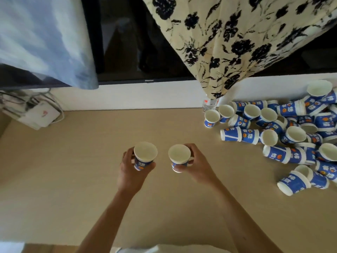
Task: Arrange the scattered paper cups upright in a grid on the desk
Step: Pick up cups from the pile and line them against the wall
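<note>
Left hand and right hand are each curled round one paper cup over the desk.
The left cup and right cup are held upright, side by side, at mid-desk; the scattered cups are heaped, mostly tipped over, at the far right.

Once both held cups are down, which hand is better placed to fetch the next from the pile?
Probably right. The pile lies on the right of the desk, nearer the right hand than the left hand. Neither is free yet: they grip the right cup and left cup.
</note>
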A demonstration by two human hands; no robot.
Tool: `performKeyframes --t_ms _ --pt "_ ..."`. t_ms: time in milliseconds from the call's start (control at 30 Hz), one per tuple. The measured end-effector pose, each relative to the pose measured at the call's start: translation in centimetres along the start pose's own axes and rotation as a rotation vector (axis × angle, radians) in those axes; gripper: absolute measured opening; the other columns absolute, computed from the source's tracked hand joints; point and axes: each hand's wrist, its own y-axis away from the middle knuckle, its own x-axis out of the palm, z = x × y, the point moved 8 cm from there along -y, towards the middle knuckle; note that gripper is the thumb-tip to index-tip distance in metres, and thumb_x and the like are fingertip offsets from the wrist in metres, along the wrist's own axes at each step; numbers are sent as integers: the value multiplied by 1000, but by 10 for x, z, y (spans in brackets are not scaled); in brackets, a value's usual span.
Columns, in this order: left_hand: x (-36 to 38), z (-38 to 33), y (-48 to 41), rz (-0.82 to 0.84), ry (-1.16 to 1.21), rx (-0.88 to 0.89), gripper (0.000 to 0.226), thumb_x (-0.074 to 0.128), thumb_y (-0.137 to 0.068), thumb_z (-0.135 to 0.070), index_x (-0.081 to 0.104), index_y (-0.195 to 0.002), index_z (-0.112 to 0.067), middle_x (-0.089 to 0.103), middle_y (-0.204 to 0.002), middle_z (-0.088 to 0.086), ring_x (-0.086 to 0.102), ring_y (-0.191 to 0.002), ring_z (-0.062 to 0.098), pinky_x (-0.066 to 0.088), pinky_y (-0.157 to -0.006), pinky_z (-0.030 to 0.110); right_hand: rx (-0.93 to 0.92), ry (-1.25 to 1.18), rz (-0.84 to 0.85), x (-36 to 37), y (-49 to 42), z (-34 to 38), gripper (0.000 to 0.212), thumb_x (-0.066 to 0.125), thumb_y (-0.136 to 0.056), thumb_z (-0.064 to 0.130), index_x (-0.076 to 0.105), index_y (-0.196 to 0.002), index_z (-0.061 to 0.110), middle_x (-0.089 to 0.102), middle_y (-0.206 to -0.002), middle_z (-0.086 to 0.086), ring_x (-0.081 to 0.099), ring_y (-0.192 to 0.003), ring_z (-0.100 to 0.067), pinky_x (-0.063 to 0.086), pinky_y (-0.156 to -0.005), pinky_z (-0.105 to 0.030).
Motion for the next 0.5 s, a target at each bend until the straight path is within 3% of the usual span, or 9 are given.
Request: performKeyframes --t_ms 133,233,333,500 --pt "-65 37 -37 -57 24 -44 63 92 -65 -22 56 -116 -32 61 -110 -15 56 -95 -10 43 -71 16 29 -94 5 83 -20 27 63 89 -63 24 55 -113 38 69 -110 16 67 -104 -8 57 -91 -39" --pt "-106 69 -61 -75 36 -75 65 91 -66 -28 58 -121 -30 65 -108 -15 58 -98 -7 47 -74 21 47 -135 8 132 -34 42 63 88 -58 31 55 -111 43 69 -112 14 68 -106 -12 57 -92 -46" --pt "-150 107 -95 -124 71 -112 65 90 -66 -31 57 -121 -33 67 -106 -14 61 -99 2 52 -78 31 68 -149 -11 183 -49 57 66 89 -56 33 56 -113 38 69 -111 13 68 -105 -13 58 -91 -44" --pt "-194 158 -165 -153 77 -106 66 90 -66 -32 55 -122 -29 66 -108 -6 62 -98 12 52 -76 32 100 -171 -65 241 -74 71 72 89 -51 35 57 -115 26 68 -113 4 70 -103 -18 60 -82 -32"
